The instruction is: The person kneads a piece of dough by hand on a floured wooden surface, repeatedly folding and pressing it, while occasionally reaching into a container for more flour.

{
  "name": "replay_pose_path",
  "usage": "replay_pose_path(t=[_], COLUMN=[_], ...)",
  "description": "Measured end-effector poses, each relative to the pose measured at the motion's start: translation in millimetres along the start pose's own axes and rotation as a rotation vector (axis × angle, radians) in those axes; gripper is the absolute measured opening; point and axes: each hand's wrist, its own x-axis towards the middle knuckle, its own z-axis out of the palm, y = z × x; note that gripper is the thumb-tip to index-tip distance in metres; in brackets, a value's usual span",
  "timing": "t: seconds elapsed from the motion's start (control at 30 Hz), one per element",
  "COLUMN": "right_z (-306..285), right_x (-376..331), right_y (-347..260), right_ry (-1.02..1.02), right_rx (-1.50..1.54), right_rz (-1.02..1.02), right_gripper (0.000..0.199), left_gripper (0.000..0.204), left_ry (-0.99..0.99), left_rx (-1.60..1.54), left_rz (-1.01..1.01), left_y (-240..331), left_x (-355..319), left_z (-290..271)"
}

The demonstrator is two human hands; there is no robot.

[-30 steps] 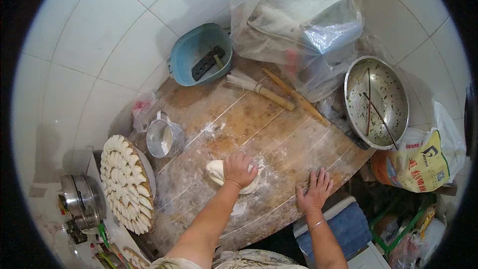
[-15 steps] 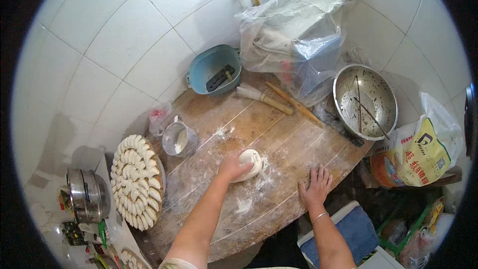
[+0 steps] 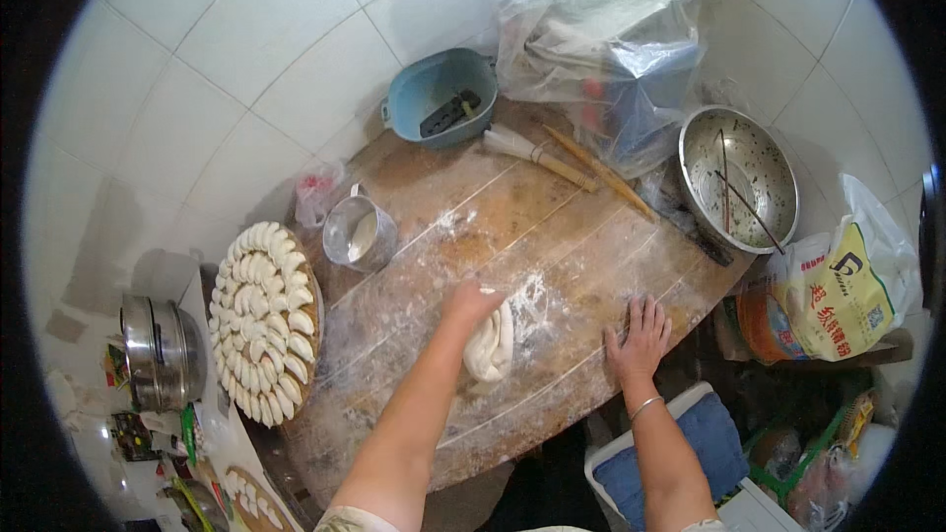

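My left grip (image 3: 475,303) is curled over the far end of the dough (image 3: 490,347), can't tell if it's pinching; dough runs from under it back toward me on the desk (image 3: 581,266). My right grip (image 3: 641,337) is flat on the desk, fingers spread, well right of the dough, not bracing it. Risks: dough could skid or twist under a one-handed push; fold may tear if yanked. Sticking possible, loose flour (image 3: 532,296) mostly lies right of my left grip. Cup (image 3: 360,233), left of and beyond that grip, could get knocked by a wide swing
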Motion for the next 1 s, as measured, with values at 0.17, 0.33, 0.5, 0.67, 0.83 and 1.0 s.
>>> replay_pose_path(t=[0.17, 0.33, 0.5, 0.67, 0.83, 1.0], right_z=[4.4, 4.7, 7.8, -2.2, -7.9, -6.4], right_x=[0.9, 3.8, 5.4, 8.0, 6.8, 1.4], right_y=[11.5, 3.4, 8.2, 2.9, -2.5, 1.1], right_ry=[0.044, 0.041, 0.047, 0.001, -0.041, -0.083], right_rx=[-0.038, -0.038, -0.070, -0.067, -0.064, -0.077], right_rz=[0.006, -0.002, 0.005, 0.014, 0.009, 0.021], right_gripper=[0.070, 0.068, 0.068, 0.069, 0.070, 0.072], left_gripper=[0.044, 0.047, 0.051, 0.050, 0.048, 0.030], left_ry=[0.060, 0.101, 0.263, 0.608, 0.707, 0.557], left_rx=[0.055, 0.208, 0.128, 0.130, 0.157, 0.215], left_rz=[0.438, 0.701, 0.788, 0.696, 0.545, 0.506], left_y=[19.0, -1.3, -37.5, -77.8, -33.9, -17.9], left_x=[-67.1, -76.1, -107.8, -155.4, -91.0, -18.9], left_z=[-15.7, 5.8, 49.6, 87.0, 75.4, 60.3])
